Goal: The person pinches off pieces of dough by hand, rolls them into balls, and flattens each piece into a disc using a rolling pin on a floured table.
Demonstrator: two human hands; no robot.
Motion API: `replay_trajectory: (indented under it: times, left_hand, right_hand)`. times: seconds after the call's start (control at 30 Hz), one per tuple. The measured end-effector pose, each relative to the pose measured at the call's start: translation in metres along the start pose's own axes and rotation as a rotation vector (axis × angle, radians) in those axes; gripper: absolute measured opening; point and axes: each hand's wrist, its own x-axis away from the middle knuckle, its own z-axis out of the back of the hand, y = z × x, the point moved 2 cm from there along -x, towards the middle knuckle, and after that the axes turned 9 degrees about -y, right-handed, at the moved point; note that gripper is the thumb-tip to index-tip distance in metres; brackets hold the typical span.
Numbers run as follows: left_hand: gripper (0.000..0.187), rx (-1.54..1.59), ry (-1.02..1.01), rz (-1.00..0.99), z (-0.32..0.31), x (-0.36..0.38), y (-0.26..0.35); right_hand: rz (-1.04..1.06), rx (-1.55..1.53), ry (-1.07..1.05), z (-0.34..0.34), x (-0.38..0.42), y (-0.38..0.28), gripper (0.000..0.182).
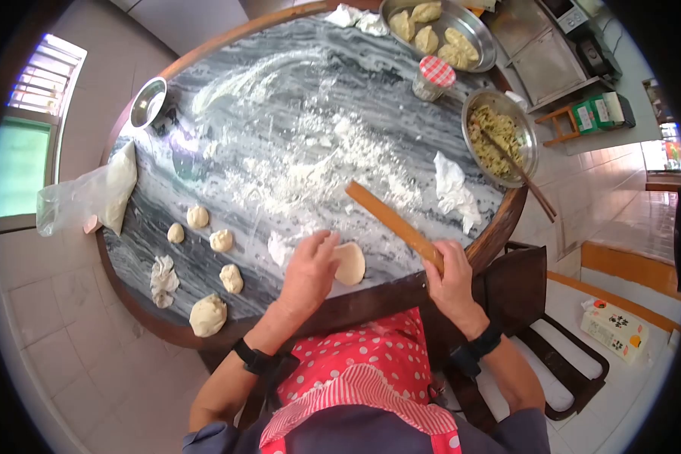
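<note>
A flat round dough wrapper lies on the floured marble table near its front edge. My left hand is at its left side, fingers curled against the wrapper's edge. In my right hand, to the right of the wrapper, is the near end of a wooden rolling pin, which slants up and left over the table. Several dough pieces sit to the left, among them a small ball and a larger lump by the edge.
A bowl of filling with chopsticks stands at the right edge. Behind it are a jar with a checked lid and a metal tray of dumplings. A small metal bowl and a flour bag are at the left; a chair stands right.
</note>
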Motion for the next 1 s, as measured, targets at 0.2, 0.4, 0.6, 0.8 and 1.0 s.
replay_trajectory:
  times: [0.2, 0.4, 0.6, 0.8, 1.0]
  left_hand:
    - [0.042, -0.214, -0.12, -0.113, -0.028, -0.014, -0.006]
    - [0.016, -0.159, -0.257, 0.115, -0.021, -0.032, -0.006]
    - [0.01, -0.264, -0.216, -0.138, -0.032, -0.018, -0.003]
    - [0.015, 0.36, -0.279, 0.245, -0.022, -0.02, -0.015]
    - [0.013, 0.03, -0.32, 0.13, -0.022, -0.016, 0.002]
  right_hand:
    - [-0.166, -0.088, 0.046, 0.003, 0.025, -0.001, 0.035]
    - [-0.159, -0.114, 0.114, 0.013, 0.029, -0.005, 0.03]
    - [-0.164, -0.18, 0.121, 0.011, 0.038, -0.006, 0.031]
    - [-0.146, -0.19, 0.156, 0.006, 0.045, -0.009, 0.029]
    - [-0.173, -0.218, 0.111, 0.006, 0.049, -0.013, 0.026]
